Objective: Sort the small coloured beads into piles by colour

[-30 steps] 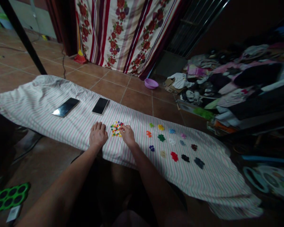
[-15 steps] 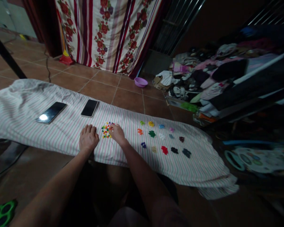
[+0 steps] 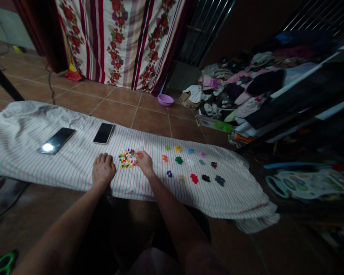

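Note:
A mixed pile of small coloured pieces (image 3: 127,159), bead-sized, lies on a striped cloth (image 3: 149,187). My right hand (image 3: 145,163) is at the pile's right edge, thumb and fingertips pinched together; whatever they hold is too small to make out. My left hand (image 3: 103,169) lies palm down on the cloth left of the pile, holding nothing, its fingers stretched forward. Right of my right hand, small heaps sorted by colour sit in rough rows, among them a yellow heap (image 3: 178,148), a dark green heap (image 3: 179,160), a red heap (image 3: 193,178) and a black heap (image 3: 205,178).
Two phones, a larger phone (image 3: 56,140) and a smaller phone (image 3: 103,133), lie on the cloth's left part. Beyond, on the tiled floor, stands a purple basin (image 3: 165,100). Clothes (image 3: 246,91) are heaped at the right, and a floral curtain (image 3: 126,42) hangs behind.
My right hand has drawn back slightly from over the pile to its right edge, uncovering more pieces. The left hand stays on the cloth. The whole view has shifted a little.

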The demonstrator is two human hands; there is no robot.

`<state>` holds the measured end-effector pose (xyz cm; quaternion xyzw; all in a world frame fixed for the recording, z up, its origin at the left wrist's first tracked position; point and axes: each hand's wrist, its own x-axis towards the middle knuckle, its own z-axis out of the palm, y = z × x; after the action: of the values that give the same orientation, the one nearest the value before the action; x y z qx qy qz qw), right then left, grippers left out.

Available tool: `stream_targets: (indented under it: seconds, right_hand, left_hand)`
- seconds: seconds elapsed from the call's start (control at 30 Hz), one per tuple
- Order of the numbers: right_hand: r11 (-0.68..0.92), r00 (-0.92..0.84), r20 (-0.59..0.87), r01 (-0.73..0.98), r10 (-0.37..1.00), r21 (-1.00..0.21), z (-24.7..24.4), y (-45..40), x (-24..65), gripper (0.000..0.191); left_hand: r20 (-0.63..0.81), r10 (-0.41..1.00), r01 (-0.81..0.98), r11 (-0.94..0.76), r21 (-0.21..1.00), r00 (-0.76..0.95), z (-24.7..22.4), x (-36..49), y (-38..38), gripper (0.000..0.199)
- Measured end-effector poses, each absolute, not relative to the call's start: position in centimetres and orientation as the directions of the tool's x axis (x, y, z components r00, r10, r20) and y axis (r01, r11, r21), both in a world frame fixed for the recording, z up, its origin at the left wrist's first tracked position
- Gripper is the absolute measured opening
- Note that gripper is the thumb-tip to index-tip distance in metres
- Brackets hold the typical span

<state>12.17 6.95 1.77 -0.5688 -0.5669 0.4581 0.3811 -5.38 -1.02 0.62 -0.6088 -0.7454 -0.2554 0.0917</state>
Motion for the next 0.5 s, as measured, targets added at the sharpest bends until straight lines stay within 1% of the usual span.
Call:
stream_targets:
  seconds: [0.13, 0.23, 0.33, 0.5]
  right_hand:
    - [-0.162, 0.028, -0.16, 0.215, 0.987, -0.963, 0.5, 6.2, 13.5, 0.008]
    - [-0.171, 0.051, -0.165, 0.178, 0.985, -0.969, -0.3, 5.3, 14.2, 0.009]
    - [-0.158, 0.049, -0.153, 0.143, 0.987, -0.977, -0.5, 4.4, 14.7, 0.011]
    - [-0.202, 0.017, -0.201, 0.102, 0.979, -0.974, 0.2, 4.0, 15.7, 0.014]
  left_hand:
    - [0.447, 0.862, 0.958, 0.134, 0.254, -0.239, 0.7, -5.4, -1.0, 0.031]
    - [0.44, 0.865, 0.957, 0.141, 0.252, -0.244, 0.9, -5.3, -1.1, 0.032]
    - [0.424, 0.873, 0.952, 0.132, 0.275, -0.243, 1.1, -5.3, -1.1, 0.032]
    - [0.42, 0.869, 0.942, 0.135, 0.306, -0.261, 0.9, -5.3, -1.1, 0.033]
